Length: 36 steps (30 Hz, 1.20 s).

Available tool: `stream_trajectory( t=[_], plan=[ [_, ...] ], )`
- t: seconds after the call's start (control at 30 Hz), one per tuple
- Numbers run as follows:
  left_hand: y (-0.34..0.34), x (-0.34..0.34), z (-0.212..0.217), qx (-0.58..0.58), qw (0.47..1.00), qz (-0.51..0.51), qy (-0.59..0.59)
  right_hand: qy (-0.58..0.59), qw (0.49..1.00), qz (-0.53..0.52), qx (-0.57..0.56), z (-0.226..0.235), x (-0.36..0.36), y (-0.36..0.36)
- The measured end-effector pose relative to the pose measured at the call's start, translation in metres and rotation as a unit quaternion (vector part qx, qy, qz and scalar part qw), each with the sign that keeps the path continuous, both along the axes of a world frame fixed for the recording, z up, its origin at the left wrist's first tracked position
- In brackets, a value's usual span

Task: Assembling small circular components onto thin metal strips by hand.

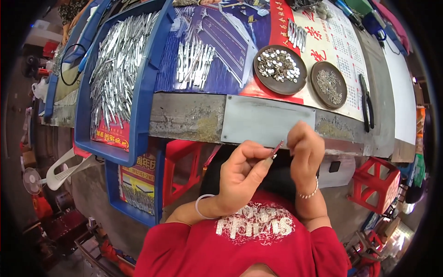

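Observation:
My left hand [243, 175] pinches a small slim metal piece [277, 148] between thumb and forefinger, in front of the table's near edge. Close by on the right, my right hand [305, 150] is closed with its fingers curled in; what they hold, if anything, is hidden. Just beyond both hands, a grey metal plate [263, 121] is fixed along the table edge. Farther back stand a brown dish of small shiny discs [279, 85] and a second dish of tiny metal parts [324, 94].
To the left, a blue tray [140, 99] holds a heap of thin metal strips; a lower blue bin [159, 196] sits beneath. Metal pieces [195, 64] lie in rows on the blue sheet, others [296, 36] farther right. Black pliers [367, 104] rest at right. Red stools [376, 183] stand below.

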State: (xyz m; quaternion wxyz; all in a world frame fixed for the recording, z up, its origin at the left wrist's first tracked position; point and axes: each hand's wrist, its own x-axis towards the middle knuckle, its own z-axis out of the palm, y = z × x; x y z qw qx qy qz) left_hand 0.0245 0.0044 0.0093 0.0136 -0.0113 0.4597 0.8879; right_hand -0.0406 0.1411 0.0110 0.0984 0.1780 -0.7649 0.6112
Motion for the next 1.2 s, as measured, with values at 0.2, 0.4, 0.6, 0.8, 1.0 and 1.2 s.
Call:
stream_trajectory(
  t=[0.2,0.4,0.6,0.8,1.0,1.2],
  plan=[
    [-0.003,-0.001,-0.002,0.046,0.997,-0.042,-0.039,-0.042,0.999,-0.012,-0.030,-0.008,0.005,-0.005],
    [-0.005,0.000,0.000,0.091,0.990,-0.053,-0.093,0.132,0.975,0.017,0.176,0.004,0.005,-0.015],
    [-0.008,-0.002,0.011,0.145,0.979,-0.055,-0.129,0.094,0.993,0.035,0.064,0.012,0.009,-0.019],
    [-0.003,-0.005,0.006,0.077,0.995,-0.029,-0.065,0.146,0.986,-0.030,0.080,-0.005,0.010,-0.021],
    [-0.001,-0.002,0.000,0.069,0.993,-0.014,-0.097,0.000,0.995,0.045,0.089,-0.005,0.011,-0.011],
    [-0.016,-0.019,0.009,0.273,0.895,-0.204,-0.288,-0.141,0.978,0.152,-0.030,0.005,-0.012,0.016]
  ],
)
